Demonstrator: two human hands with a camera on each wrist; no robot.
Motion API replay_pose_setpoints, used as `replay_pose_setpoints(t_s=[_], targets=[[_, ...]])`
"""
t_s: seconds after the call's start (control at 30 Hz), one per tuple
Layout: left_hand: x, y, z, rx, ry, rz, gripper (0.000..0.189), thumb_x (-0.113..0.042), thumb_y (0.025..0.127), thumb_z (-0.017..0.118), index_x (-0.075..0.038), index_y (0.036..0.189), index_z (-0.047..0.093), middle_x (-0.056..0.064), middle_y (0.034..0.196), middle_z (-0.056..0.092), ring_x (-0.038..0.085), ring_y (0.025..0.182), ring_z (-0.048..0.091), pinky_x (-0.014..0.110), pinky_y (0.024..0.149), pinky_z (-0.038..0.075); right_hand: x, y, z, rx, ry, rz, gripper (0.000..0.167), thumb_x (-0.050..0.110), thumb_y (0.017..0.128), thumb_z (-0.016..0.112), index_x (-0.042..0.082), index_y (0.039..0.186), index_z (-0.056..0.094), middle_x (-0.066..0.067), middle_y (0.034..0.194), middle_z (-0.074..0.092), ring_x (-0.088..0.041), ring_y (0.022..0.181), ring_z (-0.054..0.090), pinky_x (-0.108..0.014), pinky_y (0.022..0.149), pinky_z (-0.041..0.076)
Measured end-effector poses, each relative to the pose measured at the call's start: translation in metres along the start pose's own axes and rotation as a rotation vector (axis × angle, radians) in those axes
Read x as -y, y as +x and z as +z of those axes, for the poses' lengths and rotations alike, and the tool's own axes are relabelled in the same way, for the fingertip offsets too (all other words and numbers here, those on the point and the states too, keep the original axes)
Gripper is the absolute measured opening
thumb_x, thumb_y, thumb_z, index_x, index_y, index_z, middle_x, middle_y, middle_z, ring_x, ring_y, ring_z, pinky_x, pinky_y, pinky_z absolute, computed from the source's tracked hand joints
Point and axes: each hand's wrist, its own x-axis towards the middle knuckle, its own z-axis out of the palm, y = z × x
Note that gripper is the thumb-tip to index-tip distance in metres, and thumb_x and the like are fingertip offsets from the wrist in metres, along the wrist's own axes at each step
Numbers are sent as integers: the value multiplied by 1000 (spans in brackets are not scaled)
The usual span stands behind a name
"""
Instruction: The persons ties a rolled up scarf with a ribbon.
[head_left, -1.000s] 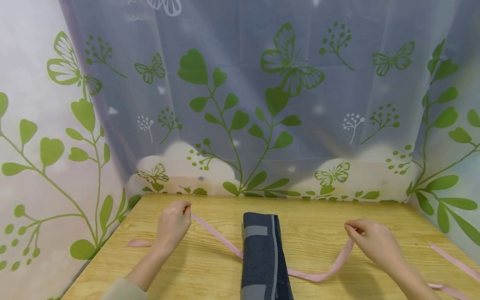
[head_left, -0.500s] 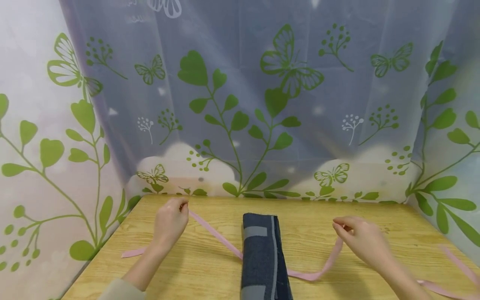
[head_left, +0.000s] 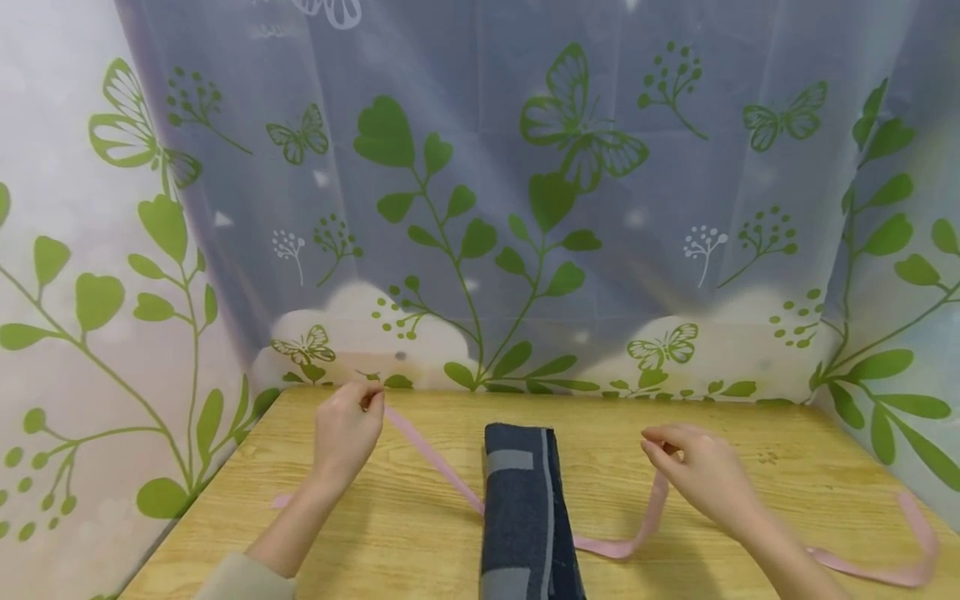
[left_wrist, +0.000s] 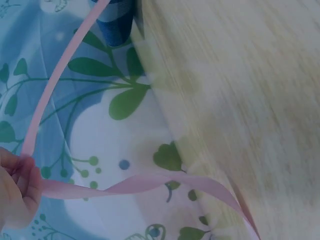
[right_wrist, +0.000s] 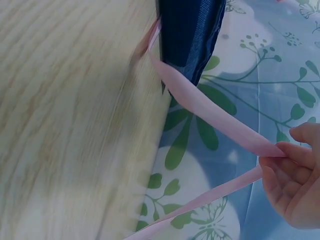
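A folded piece of dark blue denim with grey patches (head_left: 517,512) lies lengthwise at the middle of the table. A pink ribbon (head_left: 431,458) passes beneath it and comes out on both sides. On the left, my left hand (head_left: 347,437) pinches the ribbon between thumb and fingers and lifts it off the table; in the left wrist view, a loose tail (left_wrist: 135,183) trails down from the fingers. To the right of the denim, my right hand (head_left: 701,471) pinches the other stretch of ribbon (right_wrist: 215,115), which sags between hand and cloth.
The wood-grain table (head_left: 420,550) runs back to a curtain (head_left: 480,250) printed with green leaves and butterflies, which also covers both sides. A loose ribbon end (head_left: 911,542) curls over the table at the far right, and a short tip (head_left: 281,500) shows behind the left forearm.
My right hand has moved left toward the denim, and the ribbon's right tail has trailed along with it. My left hand has risen slightly, still pinching the ribbon. The denim stays in place.
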Motion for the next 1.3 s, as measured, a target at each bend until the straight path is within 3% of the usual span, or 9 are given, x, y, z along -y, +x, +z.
replay_pose_setpoints(t_s=[0.43, 0.7, 0.93, 1.3], targets=[[-22, 10, 5, -1, -89, -37, 6, 8, 74, 66, 3, 76, 66, 11, 71, 64, 21, 61, 59, 32, 54, 48, 25, 10, 0, 15, 59, -44, 26, 23, 91, 60, 6, 109, 67, 0, 95, 65, -12, 76, 58, -27, 61, 47], [-32, 8, 15, 23, -136, -50, 18, 12, 73, 65, 7, 90, 61, 14, 81, 59, 24, 69, 60, 31, 57, 50, 35, 14, 4, -6, 70, -88, 20, 16, 89, 62, 8, 106, 69, 0, 97, 66, -10, 77, 59, -23, 61, 48], [-41, 5, 24, 77, -215, -90, 30, 17, 76, 57, 11, 105, 56, 17, 90, 55, 24, 75, 55, 30, 62, 49, 36, 13, 10, -12, 83, -106, 18, 14, 89, 62, 8, 104, 70, 0, 97, 66, -9, 75, 59, -21, 60, 48], [-49, 1, 36, 168, -263, -141, 21, 6, 84, 61, 7, 105, 59, 14, 82, 64, 21, 69, 60, 25, 55, 49, 36, 13, 18, -15, 106, -124, 16, 12, 88, 63, 7, 101, 70, 1, 92, 65, -8, 73, 58, -20, 59, 48]])
